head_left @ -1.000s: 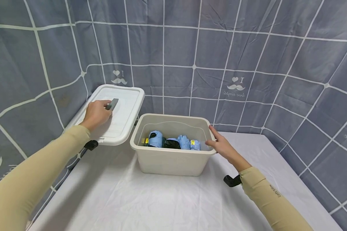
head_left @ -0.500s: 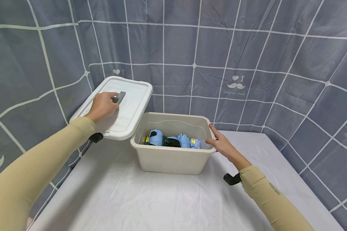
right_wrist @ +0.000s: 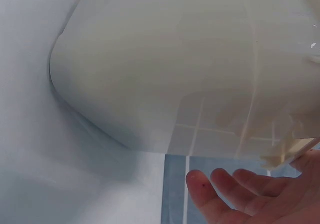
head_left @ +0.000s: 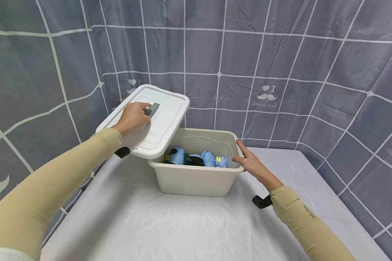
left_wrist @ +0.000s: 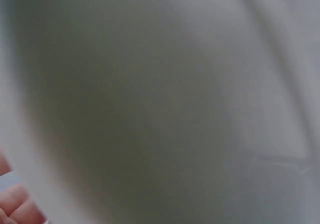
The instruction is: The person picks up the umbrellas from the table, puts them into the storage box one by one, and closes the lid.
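My left hand (head_left: 135, 117) pinches the grey handle of a white lid (head_left: 164, 119). The lid is tilted, its lower right corner overlapping the left rim of a beige storage bin (head_left: 192, 183) in the head view. At the bin's right end, my right hand (head_left: 253, 166) grips the rim, thumb inside and fingers outside. The right wrist view shows the bin's outer wall (right_wrist: 150, 73) with several fingers (right_wrist: 205, 189) loosely extended below it. Inside lie several blue bundles (head_left: 176, 156) with black parts and yellow labels, one resembling a glove (head_left: 208, 158). The left wrist view is mostly blurred.
The bin stands on a table with a white cloth (head_left: 189, 224). Grey curtains with white grid lines (head_left: 281, 54) enclose the back and both sides, close behind the bin and lid. A black wrist mount (head_left: 262, 202) juts from the right forearm.
My left hand has carried the lid rightward and slightly up, from beside the bin to over its left end. My right hand has stayed at the rim.
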A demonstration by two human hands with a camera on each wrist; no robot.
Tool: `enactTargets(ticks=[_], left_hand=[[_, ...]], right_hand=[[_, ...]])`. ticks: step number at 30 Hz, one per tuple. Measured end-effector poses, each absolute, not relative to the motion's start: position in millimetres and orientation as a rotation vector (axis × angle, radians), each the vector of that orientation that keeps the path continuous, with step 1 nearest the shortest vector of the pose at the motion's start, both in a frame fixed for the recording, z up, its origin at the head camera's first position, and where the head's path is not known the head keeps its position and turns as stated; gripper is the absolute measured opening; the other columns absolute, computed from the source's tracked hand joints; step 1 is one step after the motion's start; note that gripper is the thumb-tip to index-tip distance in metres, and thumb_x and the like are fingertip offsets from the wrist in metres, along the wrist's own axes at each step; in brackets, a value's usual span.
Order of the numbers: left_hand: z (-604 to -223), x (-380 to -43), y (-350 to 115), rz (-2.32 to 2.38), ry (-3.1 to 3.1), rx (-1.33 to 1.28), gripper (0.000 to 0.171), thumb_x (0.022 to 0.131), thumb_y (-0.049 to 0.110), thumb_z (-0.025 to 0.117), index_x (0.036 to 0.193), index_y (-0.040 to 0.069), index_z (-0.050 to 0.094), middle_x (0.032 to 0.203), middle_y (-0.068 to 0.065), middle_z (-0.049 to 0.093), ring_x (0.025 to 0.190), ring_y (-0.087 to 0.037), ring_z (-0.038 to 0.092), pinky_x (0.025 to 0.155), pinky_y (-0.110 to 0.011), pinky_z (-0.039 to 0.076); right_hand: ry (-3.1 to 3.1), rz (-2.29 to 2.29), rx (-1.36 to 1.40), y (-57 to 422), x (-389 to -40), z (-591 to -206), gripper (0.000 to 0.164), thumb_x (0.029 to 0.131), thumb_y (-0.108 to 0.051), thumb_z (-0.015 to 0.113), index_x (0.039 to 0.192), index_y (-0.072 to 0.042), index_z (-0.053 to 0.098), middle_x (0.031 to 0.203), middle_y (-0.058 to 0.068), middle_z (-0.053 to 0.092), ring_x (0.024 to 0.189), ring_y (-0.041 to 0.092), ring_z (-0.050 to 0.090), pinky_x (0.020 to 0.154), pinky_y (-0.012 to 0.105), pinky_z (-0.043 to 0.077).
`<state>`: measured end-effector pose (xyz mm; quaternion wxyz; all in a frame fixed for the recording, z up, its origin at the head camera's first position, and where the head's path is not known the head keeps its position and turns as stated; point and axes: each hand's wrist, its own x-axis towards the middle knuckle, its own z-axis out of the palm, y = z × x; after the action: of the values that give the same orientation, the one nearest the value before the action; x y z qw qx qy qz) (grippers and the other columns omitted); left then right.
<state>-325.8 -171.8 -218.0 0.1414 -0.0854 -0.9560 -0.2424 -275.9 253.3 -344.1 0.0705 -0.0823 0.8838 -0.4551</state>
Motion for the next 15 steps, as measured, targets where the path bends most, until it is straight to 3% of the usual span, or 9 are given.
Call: enactTargets(ticks=[9, 15], left_hand=[[-222, -330, -146, -0.674, -2.811, -0.323, 0.064, 0.079, 0.0, 0.058, 0.143, 0.003, 0.056, 0.128, -0.024, 0.067, 0.117, -0.036, 0.064, 0.098, -0.046, 0.05], [-226, -332, -128, -0.64, -2.821, -0.414, 0.064, 0.077, 0.0, 0.059, 0.142, 0.001, 0.057, 0.122, -0.024, 0.069, 0.112, -0.036, 0.067, 0.096, -0.047, 0.051]], right_hand=[[2.663, -1.391, -0.246, 253, -276, -346, 0.084, 0.097, -0.026, 0.056, 0.164, -0.029, 0.006, 0.166, 0.018, 0.021, 0.131, 0.04, 0.049, 0.071, 0.032, 0.05], [2.647, -1.397, -0.239, 254, -277, -347, 0.083, 0.097, -0.026, 0.055, 0.164, -0.03, 0.005, 0.169, 0.014, 0.014, 0.136, 0.041, 0.045, 0.073, 0.033, 0.051]])
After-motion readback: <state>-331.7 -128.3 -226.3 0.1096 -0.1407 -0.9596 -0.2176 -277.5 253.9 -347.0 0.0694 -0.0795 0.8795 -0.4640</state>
